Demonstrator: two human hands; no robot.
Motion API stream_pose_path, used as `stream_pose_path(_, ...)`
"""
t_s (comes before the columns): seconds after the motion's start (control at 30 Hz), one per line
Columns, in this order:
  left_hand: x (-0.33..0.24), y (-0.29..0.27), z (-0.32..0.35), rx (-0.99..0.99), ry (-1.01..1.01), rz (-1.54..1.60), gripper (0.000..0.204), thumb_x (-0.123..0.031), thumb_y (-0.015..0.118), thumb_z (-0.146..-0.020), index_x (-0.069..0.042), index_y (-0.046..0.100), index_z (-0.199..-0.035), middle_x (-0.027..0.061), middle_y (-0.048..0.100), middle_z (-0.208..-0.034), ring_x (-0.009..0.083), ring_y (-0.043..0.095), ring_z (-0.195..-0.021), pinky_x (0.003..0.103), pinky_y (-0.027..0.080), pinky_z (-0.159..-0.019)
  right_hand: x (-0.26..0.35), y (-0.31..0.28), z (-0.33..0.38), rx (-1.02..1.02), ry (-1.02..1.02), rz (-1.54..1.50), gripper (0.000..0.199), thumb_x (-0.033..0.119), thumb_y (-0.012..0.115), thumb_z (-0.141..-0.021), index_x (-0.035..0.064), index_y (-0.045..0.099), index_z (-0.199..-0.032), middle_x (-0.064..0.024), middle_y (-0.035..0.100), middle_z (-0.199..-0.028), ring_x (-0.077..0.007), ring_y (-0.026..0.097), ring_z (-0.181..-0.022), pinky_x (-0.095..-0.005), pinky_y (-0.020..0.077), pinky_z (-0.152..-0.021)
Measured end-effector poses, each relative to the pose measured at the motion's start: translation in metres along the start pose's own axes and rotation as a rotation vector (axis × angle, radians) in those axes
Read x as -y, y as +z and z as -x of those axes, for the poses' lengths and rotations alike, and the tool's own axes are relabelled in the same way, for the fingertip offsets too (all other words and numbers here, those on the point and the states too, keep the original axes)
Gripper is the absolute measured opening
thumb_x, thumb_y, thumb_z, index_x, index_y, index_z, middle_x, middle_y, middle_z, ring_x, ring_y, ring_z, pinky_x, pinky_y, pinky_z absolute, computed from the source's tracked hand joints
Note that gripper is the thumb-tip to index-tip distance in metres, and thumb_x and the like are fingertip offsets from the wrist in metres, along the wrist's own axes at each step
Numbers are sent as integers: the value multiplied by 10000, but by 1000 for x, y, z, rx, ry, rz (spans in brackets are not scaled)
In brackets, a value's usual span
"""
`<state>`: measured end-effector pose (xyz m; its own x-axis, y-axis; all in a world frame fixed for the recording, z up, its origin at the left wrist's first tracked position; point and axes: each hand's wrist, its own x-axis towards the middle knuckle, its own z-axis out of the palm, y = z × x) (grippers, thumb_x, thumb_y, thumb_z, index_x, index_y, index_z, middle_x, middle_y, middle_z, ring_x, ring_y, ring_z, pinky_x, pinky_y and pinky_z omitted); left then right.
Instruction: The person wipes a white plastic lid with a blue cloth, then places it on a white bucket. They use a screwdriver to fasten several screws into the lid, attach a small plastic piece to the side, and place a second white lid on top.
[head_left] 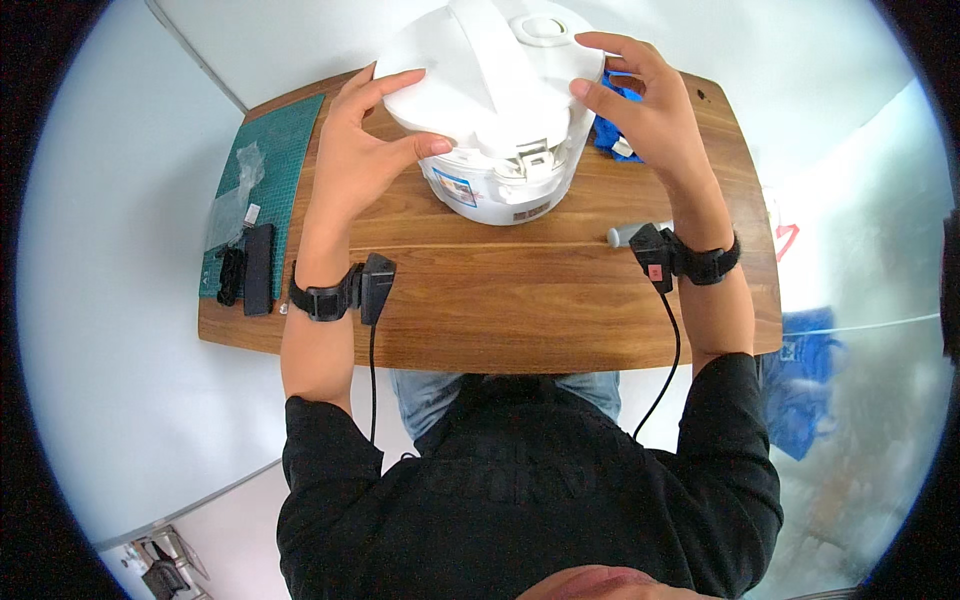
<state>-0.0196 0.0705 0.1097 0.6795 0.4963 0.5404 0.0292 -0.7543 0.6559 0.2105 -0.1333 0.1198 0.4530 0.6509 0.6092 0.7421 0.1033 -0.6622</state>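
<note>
A white rice cooker (470,80) with a carrying handle (485,45) across its rounded lid stands at the far side of the wooden table. My left hand (360,150) grips the lid's left side, its thumb on the front rim and a finger lying on top. On the right, my right hand (655,105) curves around the lid's edge, with thumb and fingertips touching it near the oval vent (545,30). The cooker's front latch (535,160) faces me. Some fingers of both hands are hidden behind the lid.
On the left lies a green cutting mat (300,130) with a clear plastic bag (228,210), a black box (259,270) and a coiled black cable (230,275). A blue wrapper (605,138) and a grey cylinder (622,236) are at the right. Cables hang from my wrist straps.
</note>
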Motion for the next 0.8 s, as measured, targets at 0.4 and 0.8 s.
stream_pose_path(0.4,7,16,-1,61,-28,-47,748,-303,992,-570,-163,736,-1259,153,509,-1523,331,470,-1410,462,394,-1165,-19,7,17,-18,88,-10,438,260,805,-870,144,708,-1281,-120,610,-1239,-271,599,-1178,-390,494,-1004)
stream_pose_path(0.8,2,18,8,62,4,-129,779,-347,985,-585,-155,705,-1286,178,505,-1516,343,481,-1398,474,414,-1147,-30,12,21,2,130,-80,453,248,779,-845,81,661,-1249,-154,552,-1298,-305,556,-1182,-403,483,-991)
